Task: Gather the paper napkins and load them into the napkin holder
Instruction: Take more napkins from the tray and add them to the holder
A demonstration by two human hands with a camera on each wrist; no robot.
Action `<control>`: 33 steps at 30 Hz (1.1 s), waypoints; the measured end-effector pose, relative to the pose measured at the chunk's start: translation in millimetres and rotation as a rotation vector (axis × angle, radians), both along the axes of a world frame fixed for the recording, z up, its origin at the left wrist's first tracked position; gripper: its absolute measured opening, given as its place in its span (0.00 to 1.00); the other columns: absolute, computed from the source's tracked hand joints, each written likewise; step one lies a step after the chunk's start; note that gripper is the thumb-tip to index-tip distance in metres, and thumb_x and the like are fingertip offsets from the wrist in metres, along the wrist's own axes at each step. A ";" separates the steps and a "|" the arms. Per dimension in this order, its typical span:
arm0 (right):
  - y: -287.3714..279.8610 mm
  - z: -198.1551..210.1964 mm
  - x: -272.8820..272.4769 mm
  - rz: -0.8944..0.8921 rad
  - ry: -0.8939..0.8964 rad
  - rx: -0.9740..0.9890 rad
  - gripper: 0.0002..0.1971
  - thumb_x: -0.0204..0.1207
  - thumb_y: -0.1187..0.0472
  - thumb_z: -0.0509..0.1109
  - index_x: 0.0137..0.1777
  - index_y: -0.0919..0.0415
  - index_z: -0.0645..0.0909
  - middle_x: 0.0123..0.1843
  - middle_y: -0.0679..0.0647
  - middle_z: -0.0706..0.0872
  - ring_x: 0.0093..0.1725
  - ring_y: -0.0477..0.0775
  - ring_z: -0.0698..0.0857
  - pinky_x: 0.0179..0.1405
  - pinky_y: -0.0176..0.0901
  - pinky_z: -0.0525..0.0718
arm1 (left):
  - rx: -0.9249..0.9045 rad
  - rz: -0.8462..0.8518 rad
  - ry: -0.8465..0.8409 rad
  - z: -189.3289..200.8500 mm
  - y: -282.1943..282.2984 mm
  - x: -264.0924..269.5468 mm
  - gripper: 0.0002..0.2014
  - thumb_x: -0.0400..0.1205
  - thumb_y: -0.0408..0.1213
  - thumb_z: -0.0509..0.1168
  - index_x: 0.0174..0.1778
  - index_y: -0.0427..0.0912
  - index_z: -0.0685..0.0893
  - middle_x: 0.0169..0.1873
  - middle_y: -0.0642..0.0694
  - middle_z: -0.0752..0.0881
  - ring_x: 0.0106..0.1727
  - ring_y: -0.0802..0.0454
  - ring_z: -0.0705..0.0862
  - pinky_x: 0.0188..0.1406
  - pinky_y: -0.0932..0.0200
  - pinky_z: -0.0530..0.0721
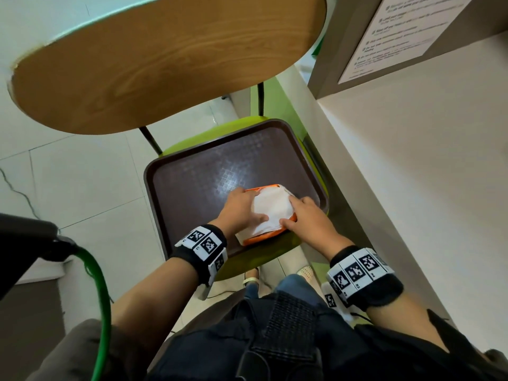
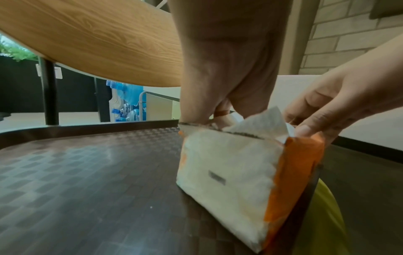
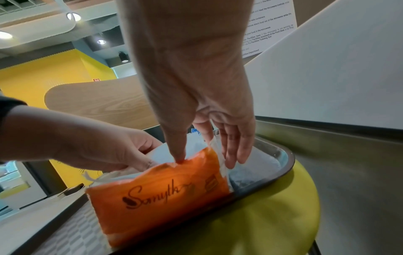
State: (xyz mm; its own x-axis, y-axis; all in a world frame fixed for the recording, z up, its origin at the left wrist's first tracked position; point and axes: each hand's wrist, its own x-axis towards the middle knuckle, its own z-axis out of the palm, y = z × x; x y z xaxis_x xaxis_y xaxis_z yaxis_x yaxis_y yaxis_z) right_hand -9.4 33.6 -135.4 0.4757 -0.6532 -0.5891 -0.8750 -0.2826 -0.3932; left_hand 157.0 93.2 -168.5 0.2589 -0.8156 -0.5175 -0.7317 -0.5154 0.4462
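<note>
An orange plastic napkin pack (image 1: 259, 239) stands on a brown tray (image 1: 192, 174), near its front right corner. White napkins (image 1: 270, 209) show at its open top. My left hand (image 1: 243, 207) is at the pack's left end, its thumb lying on the napkins and its fingers curled into the opening (image 2: 218, 113). My right hand (image 1: 303, 214) holds the pack's right end, with the thumb on the orange wrapper's top edge (image 3: 180, 160) and the fingers down the far side. I see no napkin holder in any view.
The tray rests on a green chair seat (image 1: 247, 261) whose wooden backrest (image 1: 165, 64) rises beyond it. A white counter (image 1: 412, 174) runs close along the right. A black object with a green cable (image 1: 93, 270) is at my left.
</note>
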 end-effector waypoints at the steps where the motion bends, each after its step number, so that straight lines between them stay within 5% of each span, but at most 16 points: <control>1: -0.8 0.2 0.1 -0.001 -0.003 0.006 0.32 0.79 0.48 0.67 0.80 0.56 0.63 0.72 0.62 0.73 0.68 0.63 0.79 0.63 0.54 0.81 | 0.003 0.006 0.013 0.2 -0.5 0.6 0.36 0.74 0.53 0.74 0.77 0.43 0.75 0.66 0.38 0.79 0.69 0.39 0.74 0.69 0.50 0.72; 7: -6.2 -1.5 0.8 -0.025 -0.010 0.044 0.35 0.78 0.49 0.69 0.82 0.55 0.62 0.74 0.62 0.72 0.71 0.64 0.77 0.65 0.52 0.79 | 0.031 0.041 0.111 -2.4 -3.2 3.8 0.30 0.74 0.46 0.75 0.71 0.41 0.76 0.66 0.41 0.83 0.63 0.44 0.81 0.52 0.59 0.75; 11: -7.4 -5.4 0.5 -0.028 -0.017 0.046 0.36 0.77 0.49 0.71 0.82 0.54 0.61 0.73 0.62 0.73 0.70 0.64 0.78 0.65 0.53 0.80 | 0.056 0.019 0.144 2.7 -8.0 5.1 0.31 0.74 0.43 0.76 0.73 0.41 0.76 0.67 0.43 0.82 0.65 0.44 0.81 0.53 0.61 0.74; 15: -7.4 -7.9 0.0 -0.038 -0.049 0.035 0.35 0.75 0.51 0.74 0.80 0.53 0.64 0.71 0.61 0.75 0.69 0.63 0.79 0.64 0.53 0.81 | 0.087 -0.084 0.183 8.7 -15.0 4.5 0.23 0.72 0.38 0.75 0.64 0.44 0.83 0.55 0.44 0.87 0.52 0.48 0.82 0.44 0.60 0.74; 23: -13.2 -4.9 -1.0 -0.084 -0.156 0.077 0.42 0.69 0.53 0.79 0.81 0.50 0.63 0.70 0.61 0.77 0.71 0.64 0.77 0.69 0.57 0.77 | 0.049 -0.155 0.325 19.7 -4.6 10.2 0.36 0.73 0.29 0.70 0.78 0.49 0.70 0.57 0.48 0.82 0.55 0.48 0.78 0.52 0.58 0.74; 33: -16.2 3.6 2.9 -0.040 -0.421 0.070 0.44 0.60 0.47 0.84 0.73 0.56 0.66 0.74 0.54 0.66 0.74 0.56 0.70 0.74 0.58 0.72 | -0.085 -0.305 0.268 47.7 2.5 29.8 0.24 0.77 0.37 0.70 0.69 0.50 0.73 0.54 0.46 0.88 0.53 0.45 0.86 0.52 0.48 0.83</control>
